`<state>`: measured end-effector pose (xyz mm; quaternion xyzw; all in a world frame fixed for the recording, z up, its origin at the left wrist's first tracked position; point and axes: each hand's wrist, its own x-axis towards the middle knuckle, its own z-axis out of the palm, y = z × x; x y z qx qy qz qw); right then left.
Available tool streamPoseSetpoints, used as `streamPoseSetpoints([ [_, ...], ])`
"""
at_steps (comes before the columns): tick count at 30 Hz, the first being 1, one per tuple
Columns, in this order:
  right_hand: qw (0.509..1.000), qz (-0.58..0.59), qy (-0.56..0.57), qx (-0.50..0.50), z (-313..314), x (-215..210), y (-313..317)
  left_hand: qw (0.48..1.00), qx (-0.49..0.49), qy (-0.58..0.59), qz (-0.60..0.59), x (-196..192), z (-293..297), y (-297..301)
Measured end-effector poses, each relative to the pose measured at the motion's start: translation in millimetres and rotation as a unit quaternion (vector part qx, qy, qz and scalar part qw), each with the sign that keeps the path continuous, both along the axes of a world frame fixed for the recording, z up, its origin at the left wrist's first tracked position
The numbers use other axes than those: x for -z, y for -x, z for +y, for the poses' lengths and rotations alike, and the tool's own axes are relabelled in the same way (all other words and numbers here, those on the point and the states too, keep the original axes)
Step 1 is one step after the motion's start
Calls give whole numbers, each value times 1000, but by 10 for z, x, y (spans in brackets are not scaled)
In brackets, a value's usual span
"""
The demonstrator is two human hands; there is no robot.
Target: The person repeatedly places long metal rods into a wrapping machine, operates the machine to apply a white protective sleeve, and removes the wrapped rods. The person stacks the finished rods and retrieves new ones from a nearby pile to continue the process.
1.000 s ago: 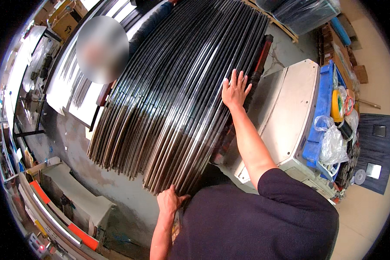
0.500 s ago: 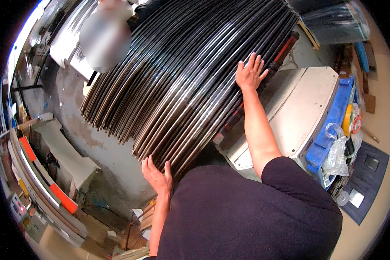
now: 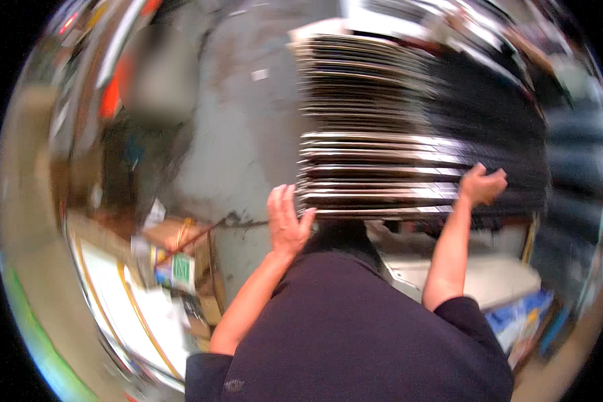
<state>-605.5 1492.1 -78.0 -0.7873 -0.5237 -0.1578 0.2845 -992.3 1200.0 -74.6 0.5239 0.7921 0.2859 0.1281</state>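
A wide row of long, thin, dark strips or sheets [image 3: 375, 144] with shiny edges lies side by side in front of me. Whether they are panels or profiles I cannot tell. Against their left ends, at the near corner, rests my left hand [image 3: 289, 224], fingers up and thumb spread. My right hand [image 3: 484, 187] is over the near part of the row, farther right, its fingers apart and a little blurred. Neither hand is closed round a strip.
Below the row on the right is a pale metal casing [image 3: 462, 264], with a blue tray [image 3: 519, 318] beyond it. Cardboard boxes [image 3: 181, 238] and a white panel [image 3: 130, 305] stand at the lower left. Grey floor [image 3: 248, 127] stretches left of the row.
The view has turned, so the strips now run nearly level across it. My left hand stays by their left ends; my right hand is still over the row.
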Motion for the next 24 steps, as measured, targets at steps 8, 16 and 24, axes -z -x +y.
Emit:
streamPoseSetpoints([
  [8,818,315,-51,-479,-940,-1039,2651,913,-342,27,-222,171,-2827,238],
  [16,528,405,234,-709,-4138,-713,4822,749,-594,-64,-286,378,-5436,-400],
  [24,211,103,455,-859,-7205,-877,5356,573,-737,-103,-344,688,-6495,-1429],
])
